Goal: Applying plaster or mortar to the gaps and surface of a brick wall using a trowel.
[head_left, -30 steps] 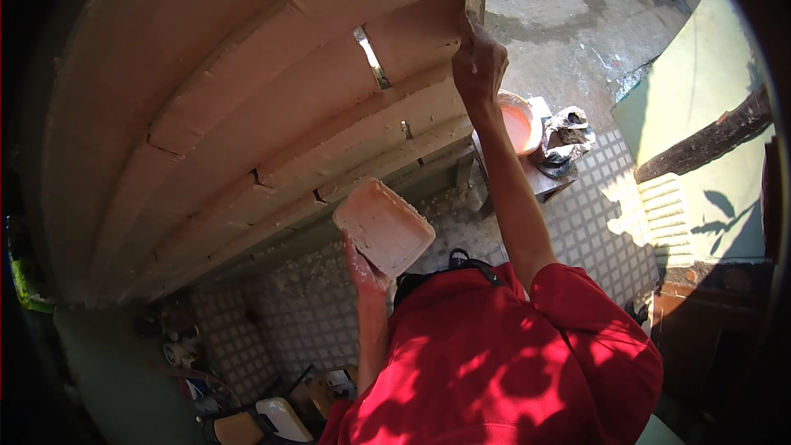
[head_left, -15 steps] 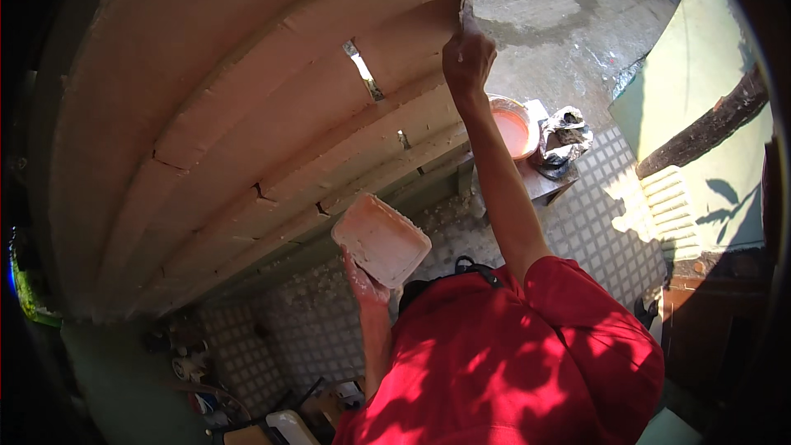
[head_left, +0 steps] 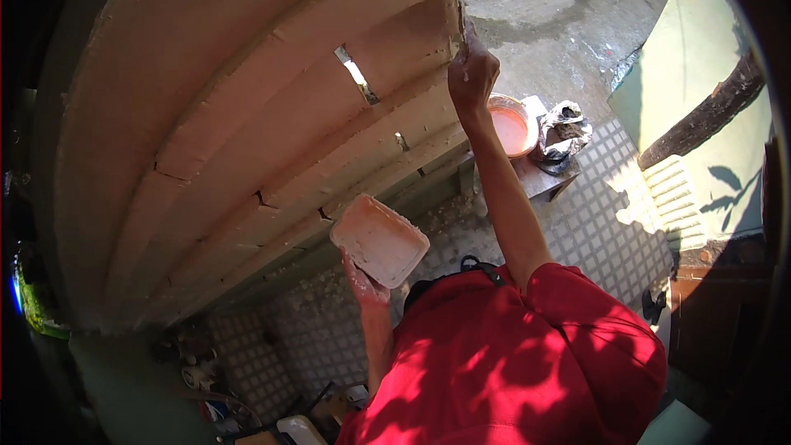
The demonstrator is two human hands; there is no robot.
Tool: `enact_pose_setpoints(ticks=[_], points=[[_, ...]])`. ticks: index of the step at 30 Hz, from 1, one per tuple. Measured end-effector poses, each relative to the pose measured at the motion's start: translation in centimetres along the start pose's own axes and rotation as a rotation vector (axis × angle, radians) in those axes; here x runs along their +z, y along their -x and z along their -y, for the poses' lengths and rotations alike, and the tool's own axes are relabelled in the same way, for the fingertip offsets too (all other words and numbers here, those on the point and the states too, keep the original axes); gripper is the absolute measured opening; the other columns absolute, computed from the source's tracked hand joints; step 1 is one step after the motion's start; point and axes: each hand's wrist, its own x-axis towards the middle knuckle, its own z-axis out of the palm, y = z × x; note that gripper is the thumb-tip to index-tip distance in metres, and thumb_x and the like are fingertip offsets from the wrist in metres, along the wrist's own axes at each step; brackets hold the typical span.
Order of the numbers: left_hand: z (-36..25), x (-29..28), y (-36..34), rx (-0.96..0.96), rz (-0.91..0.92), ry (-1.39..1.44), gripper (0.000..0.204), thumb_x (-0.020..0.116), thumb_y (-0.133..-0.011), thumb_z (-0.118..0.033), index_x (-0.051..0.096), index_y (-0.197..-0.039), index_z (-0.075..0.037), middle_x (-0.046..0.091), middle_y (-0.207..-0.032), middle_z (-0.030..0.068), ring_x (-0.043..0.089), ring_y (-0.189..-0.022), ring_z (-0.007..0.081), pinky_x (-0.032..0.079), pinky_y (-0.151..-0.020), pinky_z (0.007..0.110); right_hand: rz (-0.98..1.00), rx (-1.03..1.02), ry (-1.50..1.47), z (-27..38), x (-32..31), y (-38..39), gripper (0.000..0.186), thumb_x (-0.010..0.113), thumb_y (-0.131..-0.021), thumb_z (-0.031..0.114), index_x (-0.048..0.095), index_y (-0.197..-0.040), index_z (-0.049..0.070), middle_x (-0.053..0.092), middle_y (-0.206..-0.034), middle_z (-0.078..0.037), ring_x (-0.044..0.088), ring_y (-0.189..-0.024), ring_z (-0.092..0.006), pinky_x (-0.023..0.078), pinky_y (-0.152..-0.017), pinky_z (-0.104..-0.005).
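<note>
"Head view, starting at the left: what stands in front of you?"

"A ribbed panel (head_left: 247,107), coated pinkish, with narrow gaps between its boards; it fills most of your left side."

"And your hands, next along?"

"Your left hand (head_left: 367,284) grasps a shallow rectangular container (head_left: 379,239) by its lower left side. The container is tilted, its open face toward you, pale pink residue smeared inside, and it sits just in front of your red shirt (head_left: 503,354). Further right, your right hand (head_left: 473,74) is stretched out and closed around a thin tool (head_left: 462,26), held at the panel's right edge. You cannot tell its exact kind, nor whether it touches."

"What is right of that?"

"Beside your right forearm, a bucket (head_left: 535,132) of pink liquid and a crumpled plastic bag (head_left: 566,130) rest on a bench (head_left: 537,183). Farthest right, a dark trunk (head_left: 709,111) slants before a pale wall (head_left: 725,198)."
</note>
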Motion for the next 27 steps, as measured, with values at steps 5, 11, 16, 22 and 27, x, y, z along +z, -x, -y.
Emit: enact_pose_setpoints(ticks=[5,11,16,22,27], points=[[0.4,1.4,-0.2,-0.007,-0.050,-0.034,0.056,0.049,-0.097,-0.048,0.043,-0.141,-0.013,0.049,-0.140,0.0041,0.049,-0.126,0.0253,0.042,-0.106,0.043,0.035,-0.041,0.013,-1.0,4.4,3.1,0.043,0.051,-0.079,-0.001,0.061,-0.121,0.002,0.058,-0.074,-0.027,0.060,-0.069,-0.0442,0.048,-0.061,-0.0488],[-0.3,1.2,-0.2,-0.011,-0.054,-0.063,0.058,0.050,-0.096,-0.049,0.043,-0.141,-0.014,0.049,-0.140,0.0044,0.050,-0.126,0.0255,0.043,-0.105,0.043,-0.109,-0.244,-0.255,-1.0,2.9,5.4,0.051,0.046,-0.078,-0.006,0.059,-0.127,0.002,0.064,-0.098,-0.027,0.064,-0.075,-0.0422,0.051,-0.063,-0.0452],[0.1,1.5,-0.1,0.012,-0.045,-0.091,0.059,0.051,-0.096,-0.050,0.042,-0.141,-0.014,0.049,-0.139,0.0042,0.050,-0.125,0.0258,0.043,-0.105,0.043,-0.048,-0.105,-0.050,-4.9,1.8,2.3,0.040,0.051,-0.085,0.000,0.062,-0.123,0.003,0.060,-0.074,-0.027,0.060,-0.062,-0.0401,0.047,-0.055,-0.0439],[0.7,0.4,-0.6,0.008,-0.074,-0.044,0.055,0.050,-0.097,-0.047,0.043,-0.140,-0.014,0.050,-0.139,0.0047,0.049,-0.126,0.0257,0.042,-0.106,0.043,0.000,-0.276,-0.291,-2.5,3.6,5.6,0.052,0.047,-0.075,-0.003,0.063,-0.124,0.006,0.064,-0.084,-0.026,0.062,-0.069,-0.0411,0.049,-0.061,-0.0453],[0.5,0.9,-0.5,0.017,-0.074,-0.040,0.054,0.050,-0.097,-0.046,0.044,-0.140,-0.013,0.050,-0.139,0.0047,0.049,-0.126,0.0258,0.042,-0.106,0.043,-0.025,0.099,-0.080,-1.9,0.3,2.4,0.038,0.053,-0.088,0.002,0.064,-0.123,0.010,0.063,-0.086,-0.026,0.064,-0.071,-0.0419,0.049,-0.058,-0.0430]])
